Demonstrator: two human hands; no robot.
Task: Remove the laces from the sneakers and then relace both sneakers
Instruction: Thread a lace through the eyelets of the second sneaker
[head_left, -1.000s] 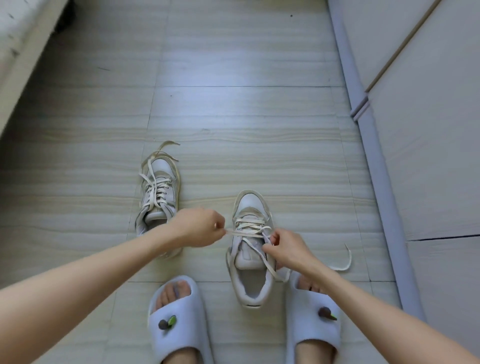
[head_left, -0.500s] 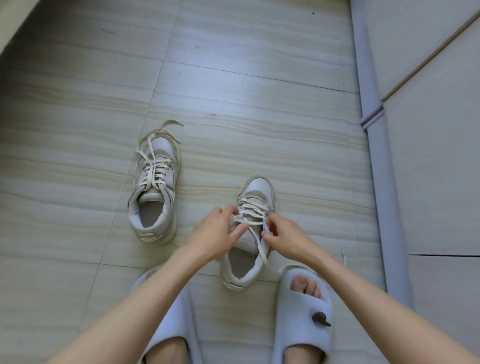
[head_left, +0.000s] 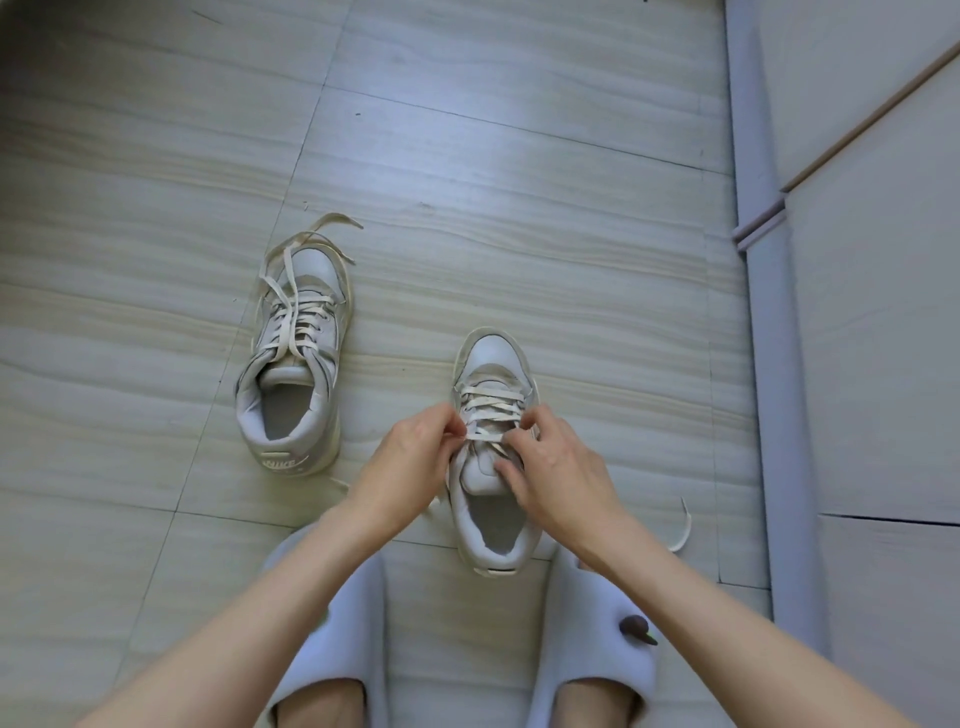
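- Nearest me, below my fingers, pale slippers (head_left: 597, 660) flank the heel of the sneaker being worked (head_left: 491, 452); I must avoid nudging them.
- At my fingertips, my left hand (head_left: 415, 457) pinches the lace (head_left: 488, 415) at an upper eyelet; my right hand (head_left: 550, 467) curls onto the lace and tongue opposite.
- I judge this shoe mostly laced, its upper rows unfinished; a loose lace end (head_left: 684, 525) trails right.
- Beyond my left fingers, the other sneaker (head_left: 293, 358) stands laced but untied.
- Farther right, a wall base (head_left: 763, 312).
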